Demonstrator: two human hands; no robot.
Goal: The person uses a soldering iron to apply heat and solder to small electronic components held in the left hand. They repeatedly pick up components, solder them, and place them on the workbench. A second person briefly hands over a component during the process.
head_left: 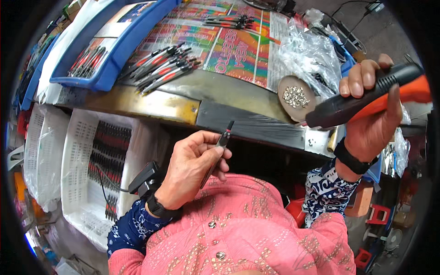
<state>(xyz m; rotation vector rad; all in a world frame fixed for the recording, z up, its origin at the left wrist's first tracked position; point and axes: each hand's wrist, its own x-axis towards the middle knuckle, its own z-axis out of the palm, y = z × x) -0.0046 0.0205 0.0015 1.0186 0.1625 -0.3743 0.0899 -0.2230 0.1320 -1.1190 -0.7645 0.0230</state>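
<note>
My left hand (195, 160) pinches a slim dark pen (224, 139) between thumb and fingers, tilted with its black end pointing up and away from me. The rest of its barrel runs down behind my fingers. Raised at the right, my right hand (373, 103) is wrapped round a black-and-orange hand-held tool (341, 109), whose exact kind I cannot make out. Its narrow tip points left, close to the near rim of a shallow brown bowl (283, 85). Small shiny metal pieces (295, 96) lie in that bowl.
Loose red, black and silver pens (160, 66) lie on the bench, with more farther back (229, 21). A blue tray (107, 68) holds other pens at the left. Below stands a white basket (75, 178) with rows of pens (110, 149). Clear plastic bags (309, 52) crowd the right.
</note>
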